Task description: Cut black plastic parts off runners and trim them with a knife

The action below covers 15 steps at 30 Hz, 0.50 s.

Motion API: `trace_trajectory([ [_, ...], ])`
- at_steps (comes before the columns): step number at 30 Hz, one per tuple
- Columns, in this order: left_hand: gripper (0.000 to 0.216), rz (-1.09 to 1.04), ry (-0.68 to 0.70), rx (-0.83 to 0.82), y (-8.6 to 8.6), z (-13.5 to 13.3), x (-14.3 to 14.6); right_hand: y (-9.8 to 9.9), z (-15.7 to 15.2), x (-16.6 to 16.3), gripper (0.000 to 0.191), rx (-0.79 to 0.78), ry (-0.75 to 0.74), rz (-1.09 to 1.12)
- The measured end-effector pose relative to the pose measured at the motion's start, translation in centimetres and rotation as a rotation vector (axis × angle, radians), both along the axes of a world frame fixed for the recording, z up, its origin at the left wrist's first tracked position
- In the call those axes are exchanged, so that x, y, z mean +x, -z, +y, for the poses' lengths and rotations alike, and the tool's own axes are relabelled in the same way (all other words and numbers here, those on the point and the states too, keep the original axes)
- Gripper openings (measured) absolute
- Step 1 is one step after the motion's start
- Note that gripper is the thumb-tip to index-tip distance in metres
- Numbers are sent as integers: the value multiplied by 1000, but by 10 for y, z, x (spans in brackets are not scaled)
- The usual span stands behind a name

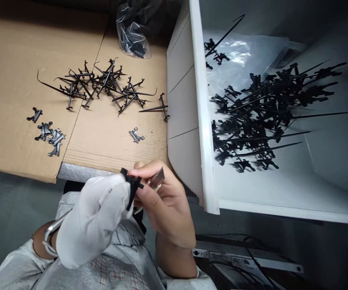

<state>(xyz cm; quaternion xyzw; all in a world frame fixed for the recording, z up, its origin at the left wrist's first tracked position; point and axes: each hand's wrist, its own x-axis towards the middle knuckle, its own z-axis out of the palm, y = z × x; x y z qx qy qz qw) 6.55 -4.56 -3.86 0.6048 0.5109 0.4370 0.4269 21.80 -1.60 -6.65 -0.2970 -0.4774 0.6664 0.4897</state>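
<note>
My left hand [93,219] wears a white glove and is closed, pinching a small black plastic clip with a long tie tail [132,186]. Bare, my right hand [163,205] is closed too. Its fingers hold a small grey metal clip [157,180] against the black part. Both hands meet in front of my chest, just below the edge of the cardboard sheet [17,92].
A loose pile of black tie parts [107,84] lies on the cardboard. Small grey metal clips [50,137] sit at its left, one more clip [136,135] near the middle. A white bin [205,133] at the right holds many black parts [267,112]. A plastic bag [131,34] lies at the back.
</note>
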Motion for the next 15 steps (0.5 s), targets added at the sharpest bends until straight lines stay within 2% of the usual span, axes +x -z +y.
trace_trajectory([
  [5, 39, 27, 46, 114, -13, 7, -1, 3, -3, -4, 16, -36, -61, 147],
  [9, 31, 76, 66, 217, -16, 6, -2, 3, -5, -8, 12, -64, -78, 167],
  [15, 29, 234, -84, 455, -16, 2, -4, 1, -9, -13, 26, -95, -130, 178],
])
